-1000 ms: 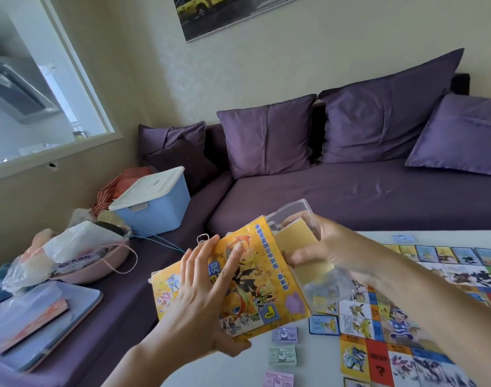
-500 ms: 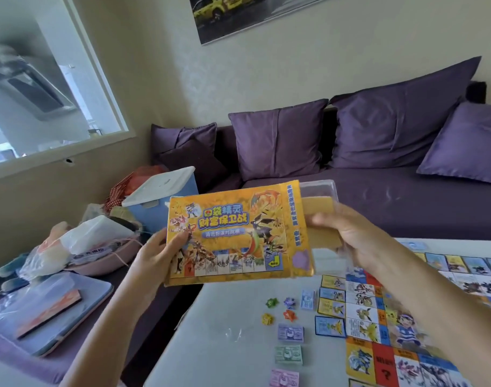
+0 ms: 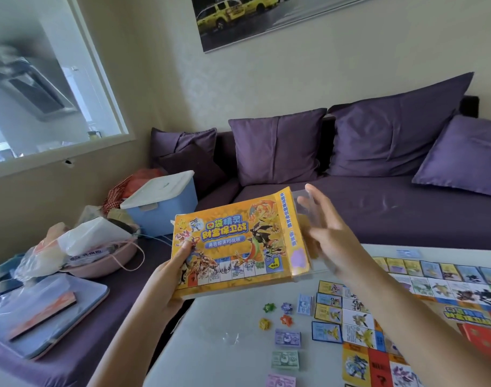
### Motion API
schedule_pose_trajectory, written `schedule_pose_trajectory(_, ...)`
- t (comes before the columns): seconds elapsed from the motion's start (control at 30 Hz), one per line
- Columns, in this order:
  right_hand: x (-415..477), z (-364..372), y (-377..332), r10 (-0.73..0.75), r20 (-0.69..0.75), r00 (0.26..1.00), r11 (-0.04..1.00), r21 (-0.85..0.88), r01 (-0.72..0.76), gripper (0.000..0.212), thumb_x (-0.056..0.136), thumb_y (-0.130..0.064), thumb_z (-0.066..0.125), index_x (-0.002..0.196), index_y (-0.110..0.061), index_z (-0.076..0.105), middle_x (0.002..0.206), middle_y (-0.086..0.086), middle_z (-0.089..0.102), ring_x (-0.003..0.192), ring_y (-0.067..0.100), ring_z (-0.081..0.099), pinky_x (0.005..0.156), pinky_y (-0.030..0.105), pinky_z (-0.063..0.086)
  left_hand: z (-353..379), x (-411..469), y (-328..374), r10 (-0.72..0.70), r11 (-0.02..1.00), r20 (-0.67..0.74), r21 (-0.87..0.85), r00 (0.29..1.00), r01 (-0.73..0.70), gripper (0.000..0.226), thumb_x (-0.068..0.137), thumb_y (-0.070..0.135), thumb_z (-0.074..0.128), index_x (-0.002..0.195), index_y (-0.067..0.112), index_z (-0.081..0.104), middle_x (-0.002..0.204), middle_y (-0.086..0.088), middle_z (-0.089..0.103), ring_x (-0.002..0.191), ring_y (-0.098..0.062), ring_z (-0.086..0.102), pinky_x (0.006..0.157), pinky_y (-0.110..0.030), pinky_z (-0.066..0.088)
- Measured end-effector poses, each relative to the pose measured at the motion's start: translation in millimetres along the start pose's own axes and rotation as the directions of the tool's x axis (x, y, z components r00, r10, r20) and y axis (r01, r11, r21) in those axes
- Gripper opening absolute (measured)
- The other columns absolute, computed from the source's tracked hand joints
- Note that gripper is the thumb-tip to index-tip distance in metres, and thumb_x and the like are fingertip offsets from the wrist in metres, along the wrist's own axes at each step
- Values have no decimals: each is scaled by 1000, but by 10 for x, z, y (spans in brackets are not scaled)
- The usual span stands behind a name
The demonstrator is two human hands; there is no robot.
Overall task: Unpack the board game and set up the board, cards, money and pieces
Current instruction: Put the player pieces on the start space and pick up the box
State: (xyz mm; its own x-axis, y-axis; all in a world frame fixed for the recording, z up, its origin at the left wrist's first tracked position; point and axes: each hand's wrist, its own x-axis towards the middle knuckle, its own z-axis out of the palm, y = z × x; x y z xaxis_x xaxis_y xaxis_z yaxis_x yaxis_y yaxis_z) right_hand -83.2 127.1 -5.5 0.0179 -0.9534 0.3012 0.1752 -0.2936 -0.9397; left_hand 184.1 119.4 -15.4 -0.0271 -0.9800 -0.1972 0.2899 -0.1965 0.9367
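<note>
My left hand (image 3: 170, 277) grips the yellow game box (image 3: 238, 241) by its left end, thumb on the front, and holds it above the table's left edge. A clear plastic tray (image 3: 305, 210) sticks out of the box's right end. My right hand (image 3: 329, 236) is at that end with fingers spread and straight, touching or just off the tray. The game board (image 3: 406, 311) lies flat on the white table (image 3: 216, 344). Several small coloured pieces (image 3: 277, 314) and stacks of paper money (image 3: 286, 347) lie left of the board.
A purple sofa (image 3: 350, 208) with cushions runs behind and left of the table. On it stand a blue bin with a white lid (image 3: 160, 202), a pink bowl with bags (image 3: 99, 255) and a flat grey case (image 3: 46, 311). A crumpled clear wrapper (image 3: 230, 337) lies on the table.
The box has turned front-up and swung left and higher over the table edge. My right hand has let go of the tray end and opened its fingers.
</note>
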Motion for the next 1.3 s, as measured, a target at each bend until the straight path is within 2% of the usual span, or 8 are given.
schedule_pose_trajectory(0.17,12,112,-11,-16,128,992,990,144,-3,62,91,-35,54,146,-42,27,140,-12,50,120,11,57,101,42,47,56,-3,-94,-56,997,10,-60,998,56,48,74,39,64,112,10,66,106,-17,71,77,-28,72,62,-40,60)
schedule_pose_trajectory(0.3,17,204,2,-161,73,984,975,-140,170,57,97,-11,53,142,-39,33,128,-28,55,120,-2,53,106,29,42,53,18,-130,-99,989,2,-108,995,99,45,84,40,61,119,11,63,108,-15,70,82,-28,72,67,-41,60)
schedule_pose_trajectory(0.53,11,331,-28,-71,-150,986,997,1,72,20,96,-12,52,104,-17,70,90,0,74,79,16,71,60,26,55,-23,43,-151,-60,978,-99,-203,993,38,36,91,38,57,111,10,64,96,-12,74,67,-25,72,55,-37,60)
schedule_pose_trajectory(0.7,-41,338,-50,-14,33,999,975,-219,21,85,74,-83,43,71,1,56,65,18,60,61,36,54,64,41,47,-38,47,-185,16,971,-147,-234,989,-50,37,89,39,58,118,15,63,106,-10,72,96,-30,69,80,-48,56)
schedule_pose_trajectory(0.87,-5,498,-146,-99,152,983,952,-275,138,66,78,-45,69,48,-19,15,47,-5,11,45,13,9,45,21,15,-34,-29,-258,88,956,-152,-266,985,-126,27,91,36,57,109,18,64,96,-6,74,92,-28,70,87,-45,55)
schedule_pose_trajectory(1.0,110,621,30,-103,-31,994,982,-163,97,56,81,-18,74,48,-19,29,44,-11,18,42,8,16,44,20,19,-103,-51,-450,58,944,-166,-311,984,-108,21,97,22,48,102,10,64,84,-3,75,69,-17,72,58,-33,60)
schedule_pose_trajectory(1.17,140,745,187,-43,173,984,959,-269,89,33,79,-12,76,54,-28,62,41,-16,31,41,3,27,46,12,25,-617,-84,-660,83,993,-275,-60,958,-103,61,81,16,67,137,9,45,120,-12,60,100,-29,59,88,-40,48)
schedule_pose_trajectory(1.3,127,889,361,60,366,929,942,-329,69,18,77,-13,78,93,-7,71,62,-14,67,56,-2,48,56,11,35,-877,-201,-573,424,857,-349,453,836,-246,92,70,40,78,147,38,26,148,4,36,134,-17,39,107,-39,35)
